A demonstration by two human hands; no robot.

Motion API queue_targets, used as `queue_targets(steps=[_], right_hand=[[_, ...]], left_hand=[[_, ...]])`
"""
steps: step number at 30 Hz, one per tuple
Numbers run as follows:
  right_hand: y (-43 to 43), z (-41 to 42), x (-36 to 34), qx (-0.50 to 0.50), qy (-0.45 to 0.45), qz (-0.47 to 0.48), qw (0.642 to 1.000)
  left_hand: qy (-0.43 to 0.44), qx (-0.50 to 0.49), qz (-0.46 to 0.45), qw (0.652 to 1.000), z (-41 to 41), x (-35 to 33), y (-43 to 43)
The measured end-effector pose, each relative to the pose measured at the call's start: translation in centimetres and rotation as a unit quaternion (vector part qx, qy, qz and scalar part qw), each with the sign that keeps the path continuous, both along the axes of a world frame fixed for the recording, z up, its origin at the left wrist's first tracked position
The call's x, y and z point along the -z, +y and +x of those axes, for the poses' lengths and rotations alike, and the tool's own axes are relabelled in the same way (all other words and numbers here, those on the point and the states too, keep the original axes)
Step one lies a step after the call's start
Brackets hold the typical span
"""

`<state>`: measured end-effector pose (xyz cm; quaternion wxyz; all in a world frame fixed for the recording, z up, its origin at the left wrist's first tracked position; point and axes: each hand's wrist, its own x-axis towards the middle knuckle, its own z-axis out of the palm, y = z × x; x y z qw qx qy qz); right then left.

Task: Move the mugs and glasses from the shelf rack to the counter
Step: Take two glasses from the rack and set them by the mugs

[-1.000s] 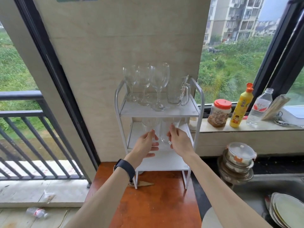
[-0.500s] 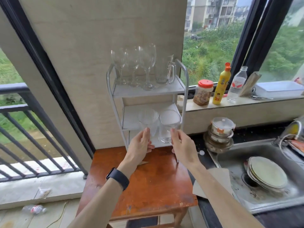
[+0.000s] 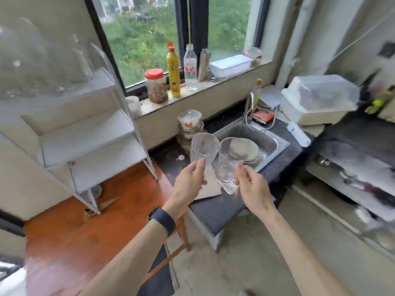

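Above counter (image 3: pixel 213 212): left hand (image 3: pixel 189 182) grips glass (image 3: pixel 204 147), right hand (image 3: pixel 253 189) grips mug (image 3: pixel 229 161), apparently by handle.

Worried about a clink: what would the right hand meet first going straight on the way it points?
Likely the glass held by the left hand, just beside the mug in the right hand; depth is unclear.
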<state>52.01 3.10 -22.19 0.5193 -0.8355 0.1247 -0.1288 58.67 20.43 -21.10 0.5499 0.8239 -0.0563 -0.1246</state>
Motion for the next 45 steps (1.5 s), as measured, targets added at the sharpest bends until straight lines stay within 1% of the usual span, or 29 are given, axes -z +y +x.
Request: queue_targets(steps=[3,6,10,13,17,20,24,28,31,35,40,42,45], right_hand=[[-6.3,-4.2,0.0,0.095,-0.001,0.003,0.995],[-13.1,-9.0,-0.6,0.192,-0.011,0.005,0.981],[-22.2,-16.5,-1.8,0.288,-0.014,-0.005,0.958],[-29.0,-22.4,-2.1,0.345,-0.018,0.000,0.938],[-38.3,-29.6,-2.8,0.408,-0.025,-0.006,0.913],[-44.2,-34.4,-3.3,0.446,-0.011,-0.029,0.895],[-51.5,-39.1,-3.6,0.483,-0.021,-0.023,0.875],[-58.2,-41.6,-3.2,0.506,-0.019,-0.020,0.862],[-63.5,-42.1,-2.7,0.525,-0.011,0.004,0.851],[-71.7,-41.8,-2.1,0.535,0.007,-0.007,0.845],[-82.7,-40.4,-1.3,0.541,0.012,0.020,0.841],[-86.7,-39.9,-1.0,0.548,0.019,0.029,0.836],[-91.7,-39.4,-0.8,0.551,0.036,0.033,0.833]], left_hand=[[0.010,0.091,0.013,0.996,-1.3,-0.3,-7.9],[0.027,0.175,-0.033,0.984,-3.9,-1.0,-16.8],[0.050,0.278,-0.068,0.957,-9.2,-1.7,-28.7],[0.057,0.331,-0.088,0.938,-14.2,-1.7,-37.4],[0.074,0.377,-0.119,0.915,-21.2,-1.9,-48.7],[0.078,0.424,-0.110,0.895,-25.4,-2.7,-55.7],[0.059,0.474,-0.104,0.872,-29.1,-4.0,-63.9],[0.042,0.509,-0.083,0.856,-30.8,-4.0,-71.5],[0.040,0.527,-0.077,0.845,-31.1,-2.9,-77.7],[0.039,0.532,-0.083,0.842,-30.6,-1.5,-87.1],[0.046,0.544,-0.083,0.834,-29.0,-0.4,-98.7],[0.055,0.552,-0.068,0.829,-28.3,-0.5,-102.9],[0.043,0.558,-0.035,0.828,-27.4,-0.3,-108.5]])
